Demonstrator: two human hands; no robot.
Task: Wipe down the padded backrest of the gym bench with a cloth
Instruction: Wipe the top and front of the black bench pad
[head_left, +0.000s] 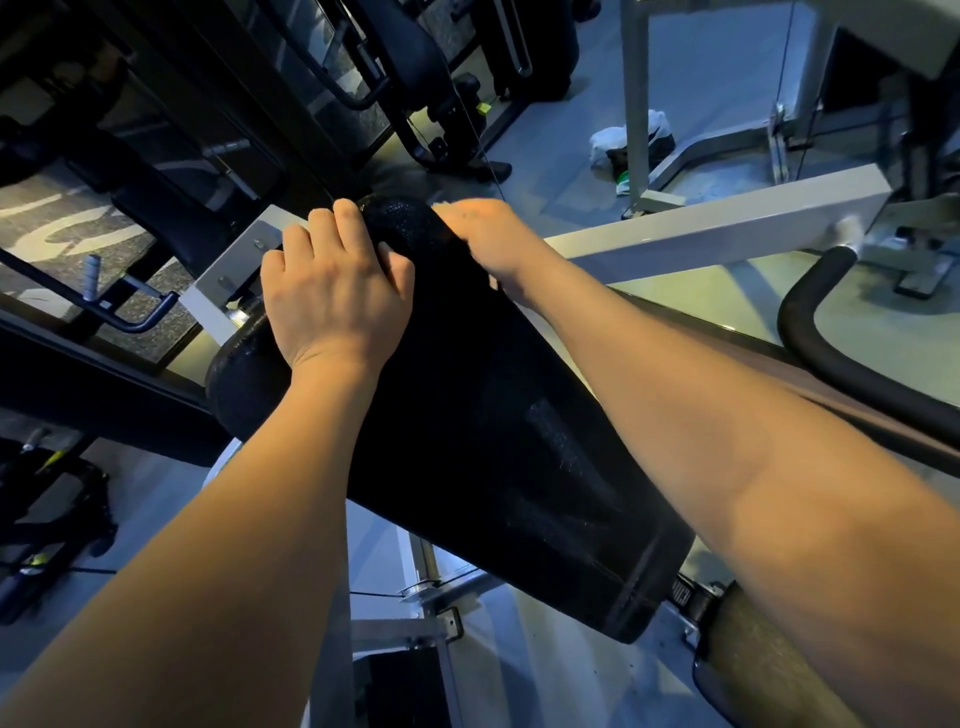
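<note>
A head-worn camera looks steeply down along two bare forearms reaching forward over a black padded backrest (498, 441). The pad runs diagonally from the near right, where its squared end sits just beside a tan padded roller (763, 670), up to a rounded far end at the centre of the scene. A dark cloth (400, 228) is draped over that far end; its edges are hard to tell from the black padding. The left hand (332, 296) lies palm down on the cloth, fingers close together and curled over the pad's far left edge. The right hand (493, 239) grips the far right edge, fingers wrapped out of sight, so their spread cannot be told. Beyond the hands, a white steel frame beam (727, 228) crosses to the right. On the pale floor farther off lies a crumpled white rag (618, 140). Dark gym machines (415, 67) stand at the far left.
</note>
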